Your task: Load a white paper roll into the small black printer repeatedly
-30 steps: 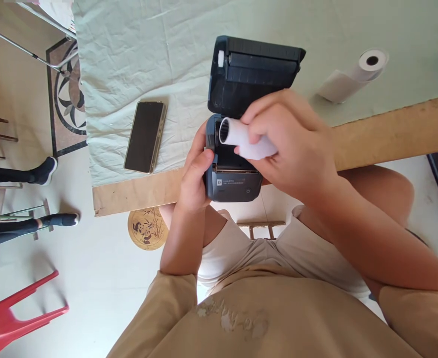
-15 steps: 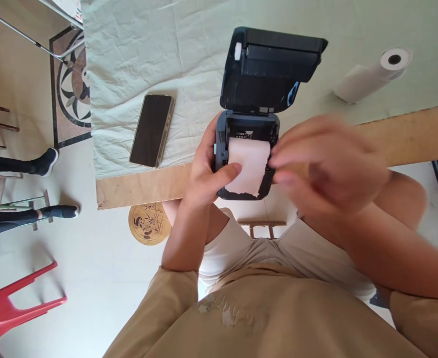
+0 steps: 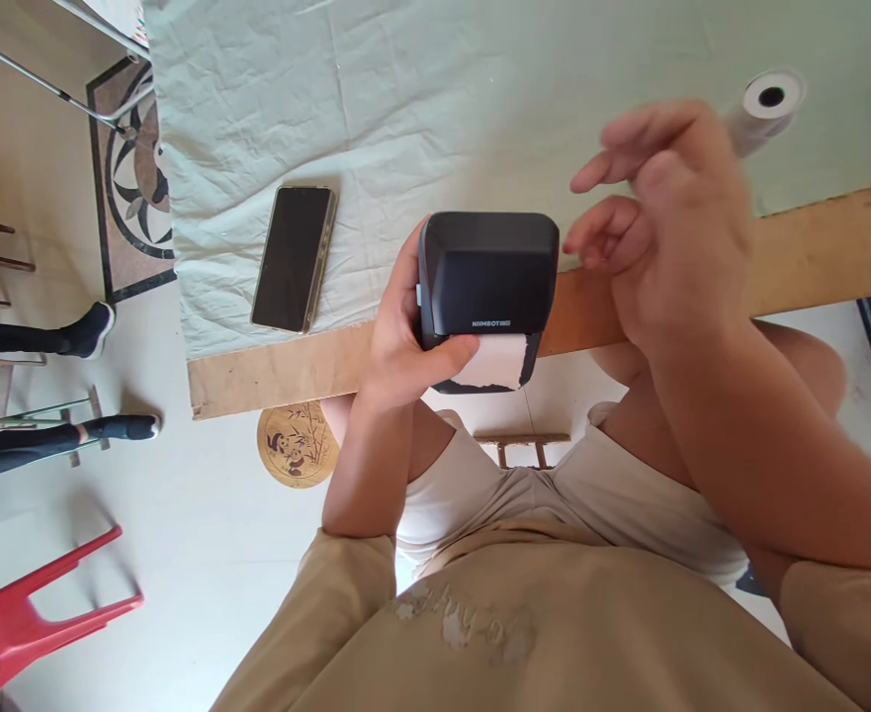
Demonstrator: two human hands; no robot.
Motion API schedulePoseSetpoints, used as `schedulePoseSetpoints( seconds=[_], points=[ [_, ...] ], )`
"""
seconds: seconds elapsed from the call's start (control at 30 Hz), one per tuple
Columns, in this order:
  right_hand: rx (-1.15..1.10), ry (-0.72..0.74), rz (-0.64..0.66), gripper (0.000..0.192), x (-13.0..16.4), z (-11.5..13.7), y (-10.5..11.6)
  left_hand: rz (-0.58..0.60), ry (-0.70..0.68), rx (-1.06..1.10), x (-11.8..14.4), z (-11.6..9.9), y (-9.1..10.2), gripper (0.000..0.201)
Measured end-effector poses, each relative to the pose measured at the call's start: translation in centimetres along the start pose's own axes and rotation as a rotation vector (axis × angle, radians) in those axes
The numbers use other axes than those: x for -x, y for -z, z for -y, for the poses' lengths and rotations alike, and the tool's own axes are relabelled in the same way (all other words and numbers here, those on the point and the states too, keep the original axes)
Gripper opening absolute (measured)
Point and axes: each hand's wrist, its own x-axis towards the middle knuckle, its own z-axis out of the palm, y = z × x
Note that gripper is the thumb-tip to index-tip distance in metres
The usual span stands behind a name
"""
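A black label printer [image 3: 490, 272] is gripped in my left hand [image 3: 405, 346] at the table's front edge. Its lid is down, with NIIMBOT lettering on it. A strip of white paper [image 3: 498, 364] with a torn end comes out from under the lid, and my left thumb presses on it. To the right of the printer, apart from it, my right hand [image 3: 676, 232] is raised with its fingers spread and bent, holding nothing. Behind that hand a white paper roll [image 3: 774, 96] lies partly hidden on the cloth.
A phone [image 3: 293, 259] lies on the pale green tablecloth [image 3: 376, 89], left of the printer. Bare wood [image 3: 279, 371] runs along the table's front. At the left are a red stool [image 3: 35, 618] and another person's shoes [image 3: 86, 331] on the floor.
The printer's lid has swung from raised to down over the paper. My right hand has moved away from the printer, upward and to the right. My left hand keeps its hold.
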Motion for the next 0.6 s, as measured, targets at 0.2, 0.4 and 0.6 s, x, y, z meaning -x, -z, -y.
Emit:
schedulePoseSetpoints(
  seconds=[0.2,0.4,0.6],
  points=[
    [0.209,0.211,0.544,0.077,0.8,-2.0,0.8,-0.038,0.054,0.028,0.2,-0.7,-0.8,0.091],
    [0.292,0.157,0.618,0.088,0.4,-2.3,1.0,-0.092,0.172,0.077,0.3,-2.2,-1.7,0.062],
    [0.285,0.038,0.595,0.088,0.5,-1.6,0.3,-0.094,0.215,0.141,0.3,-2.2,-1.5,0.049]
  ],
)
